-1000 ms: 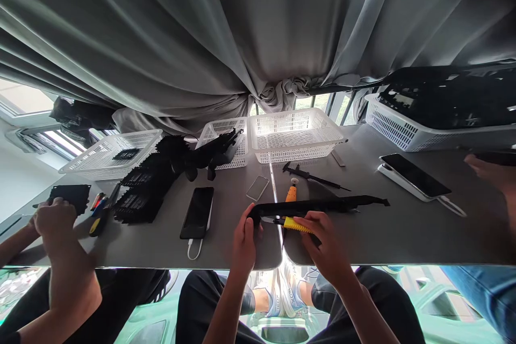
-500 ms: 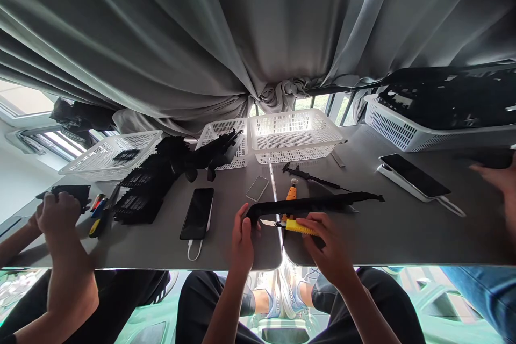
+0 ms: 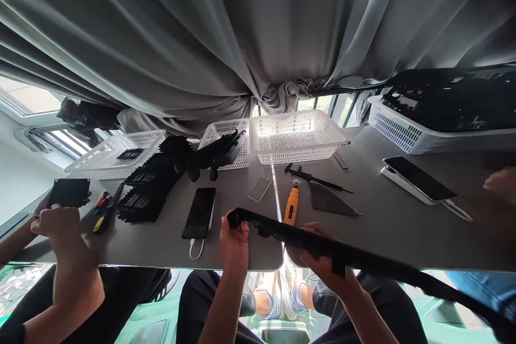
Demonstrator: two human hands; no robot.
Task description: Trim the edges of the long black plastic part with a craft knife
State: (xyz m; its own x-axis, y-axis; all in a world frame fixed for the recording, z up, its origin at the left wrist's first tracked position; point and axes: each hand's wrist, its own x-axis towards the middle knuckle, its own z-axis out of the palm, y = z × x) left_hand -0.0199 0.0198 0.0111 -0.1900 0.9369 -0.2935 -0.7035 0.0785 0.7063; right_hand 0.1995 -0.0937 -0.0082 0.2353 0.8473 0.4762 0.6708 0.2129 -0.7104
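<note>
Over the table's near edge, a long black strip [image 3: 379, 262] in both my hands

At its left end, my left hand [image 3: 236, 241] is pinched around the blunt tip; farther right, my right hand [image 3: 322, 269] is wrapped about the body, some fingers on the far side. The hands are apart. The strip slants from above the table [image 3: 237, 193], right of the phone [image 3: 199, 212], out past the near edge.

I'd judge it light for its length and fairly stiff, probably plastic, though the unsupported right end may swing or flex. The small tabs along its near side look easiest to snap, so the plain body between them seems the best place to hold. It could slip in a loose grip.

Its right end runs into the near right corner of my view, and I can't tell where it finishes. Black on black, its finer ridges barely show. The strip covers part of my right hand, so whether anything else sits there I can't say. The orange tool [image 3: 292, 205] runs behind it at the near end. On the right, a co-worker's hand [image 3: 500, 181] is blurred.
</note>
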